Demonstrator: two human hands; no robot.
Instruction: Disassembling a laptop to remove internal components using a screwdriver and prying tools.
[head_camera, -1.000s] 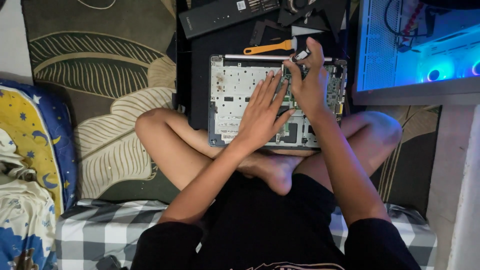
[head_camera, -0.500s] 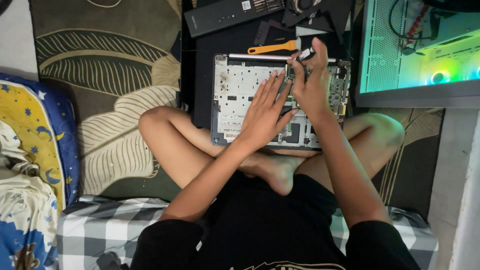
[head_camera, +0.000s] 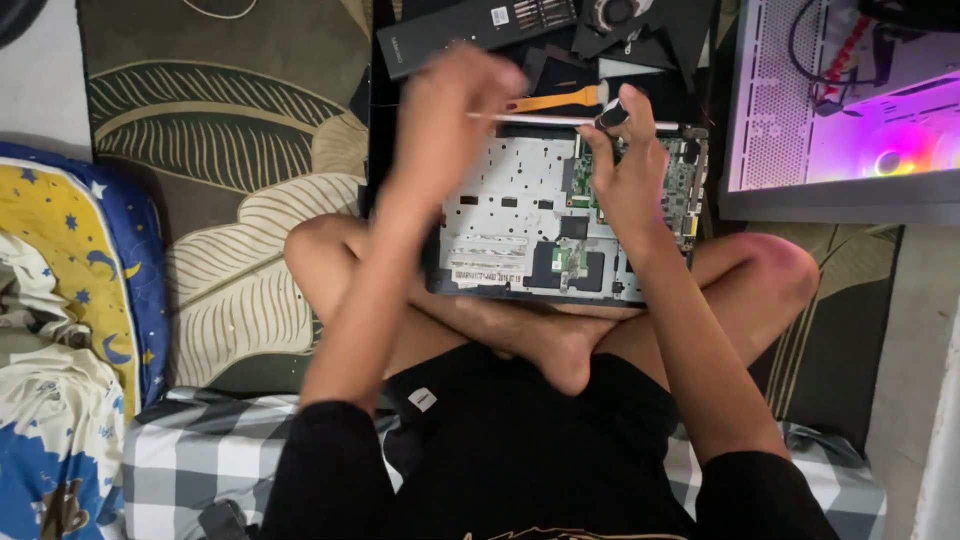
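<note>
At the far left of the frame lies a blue and yellow bedcover printed with stars and moons (head_camera: 70, 300), and just right of it a dark green rug with large pale leaf shapes (head_camera: 230, 200) covers the floor. Along the bottom edge a grey and white checked cushion (head_camera: 200, 460) shows under the seated person's crossed bare legs.

Left of centre, the left hand (head_camera: 445, 125) is raised above the upper left corner of the opened laptop base. It is blurred, so I cannot tell whether its fingers are loose or closed, nor whether it holds anything.

The opened laptop base with its silver metal frame and green circuit board (head_camera: 510, 215) rests on the person's legs in the middle of the frame. Above it, at the top, lie a long black rectangular tool case (head_camera: 440, 35) and, nearer the laptop's far edge, an orange plastic pry tool (head_camera: 555, 100).

The right hand (head_camera: 630, 180) rests over the upper right part of the laptop, above the green board, its fingers clenched around the black handle of a small screwdriver (head_camera: 612, 112) that stands up by the far edge.

At the upper right stands a white computer case with a glass side and pink-purple lights (head_camera: 840, 110).
</note>
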